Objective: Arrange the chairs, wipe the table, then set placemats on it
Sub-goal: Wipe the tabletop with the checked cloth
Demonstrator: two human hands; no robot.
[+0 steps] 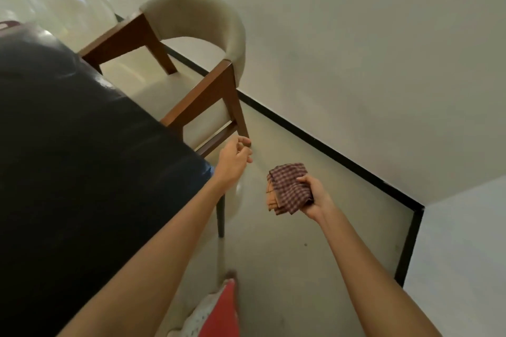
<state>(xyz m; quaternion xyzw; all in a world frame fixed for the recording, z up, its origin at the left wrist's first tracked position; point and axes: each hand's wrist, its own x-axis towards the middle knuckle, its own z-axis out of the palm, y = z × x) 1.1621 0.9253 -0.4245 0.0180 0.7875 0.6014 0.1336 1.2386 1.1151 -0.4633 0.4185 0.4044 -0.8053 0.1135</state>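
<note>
Centrally, a chair (191, 44) with a curved pale upholstered back and brown wooden frame stands pushed in at the edge of a dark, glossy table (68, 131); its seat lies partly under the tabletop and its back faces a white wall (356, 49) edged with a black skirting strip (328, 150). The left hand (235, 157) reaches toward the chair's near rear leg, fingers curled loosely; whether the fingertips touch the wood or sit just short of it cannot be told, and nothing is clasped within the hand. The right hand (315, 197) is held over the floor (287, 254), well apart from the table, and grips a folded checked cloth (287, 189), maroon-and-white check with an orange layer showing at its left edge. A thin dark table leg (220, 216) descends below the left forearm. At the bottom edge, a red and speckled white garment (216, 309) on the person is visible.

Judged progress: the chair-arranging step appears to be under way or near its close for this one chair, which already sits close against the table. Other chairs are out of view, so their state is unknown. The visible tabletop bears no placemats, and the cloth is not yet on it, so wiping and placemat setting seem to remain.
</note>
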